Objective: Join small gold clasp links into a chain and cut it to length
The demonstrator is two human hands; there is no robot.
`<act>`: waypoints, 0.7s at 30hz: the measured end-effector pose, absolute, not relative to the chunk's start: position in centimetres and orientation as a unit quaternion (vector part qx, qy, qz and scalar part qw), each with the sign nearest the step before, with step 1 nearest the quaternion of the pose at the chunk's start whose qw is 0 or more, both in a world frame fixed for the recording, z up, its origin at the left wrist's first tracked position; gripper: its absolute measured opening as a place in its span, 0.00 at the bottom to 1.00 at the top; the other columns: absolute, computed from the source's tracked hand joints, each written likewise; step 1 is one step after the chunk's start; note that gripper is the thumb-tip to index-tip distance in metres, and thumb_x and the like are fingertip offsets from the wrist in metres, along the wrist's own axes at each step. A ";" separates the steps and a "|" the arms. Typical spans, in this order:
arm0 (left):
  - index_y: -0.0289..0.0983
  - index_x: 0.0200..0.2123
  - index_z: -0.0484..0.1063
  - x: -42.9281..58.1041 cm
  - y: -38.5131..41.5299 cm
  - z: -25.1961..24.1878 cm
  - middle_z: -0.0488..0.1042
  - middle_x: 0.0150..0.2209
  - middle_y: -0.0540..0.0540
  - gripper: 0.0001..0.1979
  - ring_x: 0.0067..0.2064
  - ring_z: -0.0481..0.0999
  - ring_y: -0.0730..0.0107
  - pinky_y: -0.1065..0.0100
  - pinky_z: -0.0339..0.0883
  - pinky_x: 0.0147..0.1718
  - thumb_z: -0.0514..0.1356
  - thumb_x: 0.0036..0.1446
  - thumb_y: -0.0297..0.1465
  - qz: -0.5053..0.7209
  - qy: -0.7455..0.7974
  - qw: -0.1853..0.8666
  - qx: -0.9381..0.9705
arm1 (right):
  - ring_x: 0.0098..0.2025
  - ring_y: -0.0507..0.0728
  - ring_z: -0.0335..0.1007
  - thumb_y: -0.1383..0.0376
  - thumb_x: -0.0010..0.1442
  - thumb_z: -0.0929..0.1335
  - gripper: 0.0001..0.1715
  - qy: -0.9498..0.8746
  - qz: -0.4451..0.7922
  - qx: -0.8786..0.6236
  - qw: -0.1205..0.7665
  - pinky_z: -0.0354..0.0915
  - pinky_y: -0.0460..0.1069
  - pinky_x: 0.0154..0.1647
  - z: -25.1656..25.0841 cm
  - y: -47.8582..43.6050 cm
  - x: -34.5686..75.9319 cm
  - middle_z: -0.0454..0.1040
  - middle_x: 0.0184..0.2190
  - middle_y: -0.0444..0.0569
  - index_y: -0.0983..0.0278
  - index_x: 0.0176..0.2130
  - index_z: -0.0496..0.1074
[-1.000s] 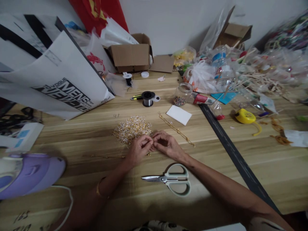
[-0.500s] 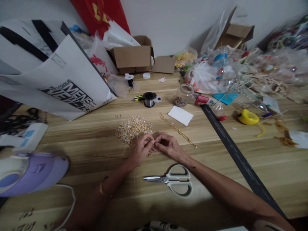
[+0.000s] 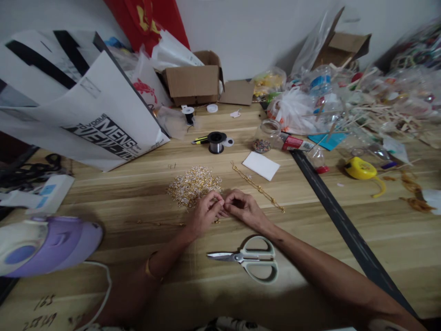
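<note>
My left hand (image 3: 206,212) and my right hand (image 3: 243,209) meet fingertip to fingertip just in front of a pile of small gold and clear pieces (image 3: 193,185). Both are closed in a pinch, and whatever sits between the fingertips is too small to make out. A thin gold chain (image 3: 158,224) lies on the table and runs under my left hand; a bit of gold shows just below the fingers. Beyond my right hand lies another gold chain with beads (image 3: 257,187). Scissors (image 3: 246,258) with pale handles rest nearer to me, blades pointing left.
Behind the pile stand a wire spool (image 3: 216,143) and a jar of beads (image 3: 265,138), with a white card (image 3: 261,165) nearby. A purple-and-white appliance (image 3: 58,246) is at left, below a large paper bag (image 3: 103,119). A yellow tape measure (image 3: 360,168) lies right of a dark strip (image 3: 330,211).
The whole view has shifted slightly, so everything appears a little farther right. My hands keep the same pinch, fingertips together, with hardly any movement.
</note>
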State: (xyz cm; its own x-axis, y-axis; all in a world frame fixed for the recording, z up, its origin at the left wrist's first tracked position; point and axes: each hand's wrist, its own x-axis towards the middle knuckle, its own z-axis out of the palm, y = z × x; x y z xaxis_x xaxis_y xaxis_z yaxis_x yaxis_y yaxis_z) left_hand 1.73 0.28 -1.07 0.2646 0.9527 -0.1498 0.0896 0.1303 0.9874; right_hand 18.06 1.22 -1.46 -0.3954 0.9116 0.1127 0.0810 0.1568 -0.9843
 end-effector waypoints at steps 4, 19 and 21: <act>0.36 0.31 0.62 1.7 0.4 -1.0 0.72 0.22 0.52 0.11 0.25 0.77 0.70 0.71 0.71 0.23 0.58 0.53 0.37 0.364 0.479 0.592 0.535 | 0.31 0.52 0.62 0.64 0.56 0.67 0.08 -0.646 0.529 -0.380 0.398 0.58 0.46 0.32 -1.6 1.3 18.1 0.67 0.27 0.46 0.66 0.28 0.69; 0.34 0.28 0.65 1.7 0.1 -0.6 0.70 0.22 0.51 0.09 0.24 0.71 0.76 0.74 0.66 0.24 0.57 0.53 0.34 0.351 0.457 0.568 0.587 | 0.28 0.51 0.61 0.63 0.54 0.67 0.08 -0.629 0.541 -0.397 0.392 0.58 0.46 0.30 -1.6 1.2 18.1 0.66 0.24 0.44 0.65 0.27 0.66; 0.34 0.28 0.65 1.7 0.0 -0.7 0.71 0.22 0.51 0.08 0.23 0.70 0.77 0.76 0.63 0.23 0.57 0.54 0.33 0.338 0.465 0.552 0.604 | 0.28 0.51 0.61 0.63 0.55 0.67 0.08 -0.630 0.539 -0.400 0.390 0.57 0.46 0.30 -1.5 1.2 18.2 0.66 0.24 0.44 0.65 0.27 0.66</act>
